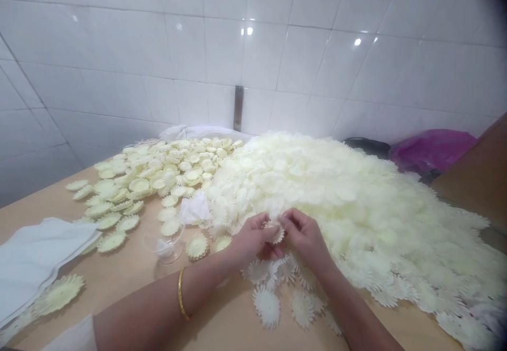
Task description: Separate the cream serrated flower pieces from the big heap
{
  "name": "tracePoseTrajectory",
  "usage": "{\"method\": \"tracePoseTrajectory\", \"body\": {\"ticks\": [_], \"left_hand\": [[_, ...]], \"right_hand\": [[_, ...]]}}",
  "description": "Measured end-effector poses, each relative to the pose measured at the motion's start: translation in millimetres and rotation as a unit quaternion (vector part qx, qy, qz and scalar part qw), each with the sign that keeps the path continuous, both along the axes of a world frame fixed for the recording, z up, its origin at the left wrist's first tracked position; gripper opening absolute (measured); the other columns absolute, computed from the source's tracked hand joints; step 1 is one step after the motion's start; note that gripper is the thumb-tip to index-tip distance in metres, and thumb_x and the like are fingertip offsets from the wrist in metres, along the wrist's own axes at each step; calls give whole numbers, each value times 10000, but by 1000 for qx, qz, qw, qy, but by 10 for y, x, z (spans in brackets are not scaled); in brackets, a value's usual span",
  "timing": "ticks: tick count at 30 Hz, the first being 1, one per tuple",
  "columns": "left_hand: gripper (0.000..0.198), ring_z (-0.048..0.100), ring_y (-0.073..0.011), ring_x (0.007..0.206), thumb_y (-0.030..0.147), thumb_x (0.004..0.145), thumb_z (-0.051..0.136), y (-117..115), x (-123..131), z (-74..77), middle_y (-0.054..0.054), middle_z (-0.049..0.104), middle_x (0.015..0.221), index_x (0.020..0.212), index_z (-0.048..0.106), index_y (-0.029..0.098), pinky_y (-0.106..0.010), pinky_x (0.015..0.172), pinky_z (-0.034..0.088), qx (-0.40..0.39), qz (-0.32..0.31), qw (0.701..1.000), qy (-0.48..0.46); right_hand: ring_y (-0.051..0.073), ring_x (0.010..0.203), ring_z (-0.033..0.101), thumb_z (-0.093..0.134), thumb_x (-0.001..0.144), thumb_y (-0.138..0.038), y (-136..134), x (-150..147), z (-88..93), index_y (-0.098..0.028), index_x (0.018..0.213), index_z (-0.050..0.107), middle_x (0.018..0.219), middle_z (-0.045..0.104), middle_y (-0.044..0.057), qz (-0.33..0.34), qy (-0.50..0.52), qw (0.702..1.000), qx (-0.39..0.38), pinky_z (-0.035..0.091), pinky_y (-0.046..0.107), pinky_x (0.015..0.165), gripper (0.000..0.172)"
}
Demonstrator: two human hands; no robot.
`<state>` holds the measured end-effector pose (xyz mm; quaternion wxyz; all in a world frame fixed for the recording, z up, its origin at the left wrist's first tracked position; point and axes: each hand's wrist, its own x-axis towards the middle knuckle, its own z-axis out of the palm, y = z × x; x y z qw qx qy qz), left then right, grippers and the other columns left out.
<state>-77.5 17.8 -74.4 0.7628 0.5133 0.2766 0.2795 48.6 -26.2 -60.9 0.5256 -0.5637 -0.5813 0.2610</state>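
Between my two hands is a small pale-yellow, flower-shaped cut-out [277,234] with a notched edge. My left hand [253,242] is closed on it, with thumb and fingers pinching from the left. At its upper right edge, the fingertips of my right hand [307,237] are pressed together; what lies in that pinch is hidden. Loose white flower cut-outs [266,306] lie on the table just below my hands. Behind them rises a large heap of thin pale-yellow flower cut-outs [336,187], spreading to the right.
Stacked flower discs [138,186] cover the table's [130,285] back left. A clear dish [174,250] and a crumpled white piece [195,208] lie left of my hands. White sheets [43,258] rest at far left. A purple bag [433,150] sits by the tiled wall [178,44].
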Motion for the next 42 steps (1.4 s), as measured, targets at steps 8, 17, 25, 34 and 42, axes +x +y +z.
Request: {"method": "tracePoseTrajectory", "body": {"ticks": [8,17,25,34,42], "left_hand": [[386,563,-118,440,298,656,667,-1,-6,-9,-24,586,565,948,474,136,-195,420,413,-15,13,1000,14],[285,589,-129,468,269,666,652,-18,10,76,-55,626,567,863,483,151,-190,444,430,-26,-19,999,-37],[219,578,-120,451,255,654,651,-45,-15,110,-52,627,570,770,508,136,-195,435,427,-30,-32,998,-47],[187,599,-116,524,222,726,594,22,-14,32,-85,640,651,873,528,127,-198,496,460,-71,13,997,-18],[207,590,-125,483,255,680,648,32,-11,-5,-98,639,607,786,535,117,-197,451,447,-60,20,998,16]], "right_hand": [[111,515,438,509,755,-340,-17,-31,8,-173,625,491,561,464,-24,-6,7,1000,-11,378,214,465,213],[94,433,377,409,821,-402,28,-75,-69,-198,604,383,474,392,-59,-133,-5,991,26,320,207,417,299],[102,416,412,388,836,-448,57,3,-53,-208,584,357,437,405,-62,-206,3,977,45,353,221,443,349],[92,425,394,394,847,-444,39,141,-1,-198,533,346,440,388,-49,-223,-86,966,97,320,219,457,403],[107,509,448,444,822,-372,43,154,14,-184,648,453,526,450,-38,-119,-49,988,89,358,218,524,256]]}}
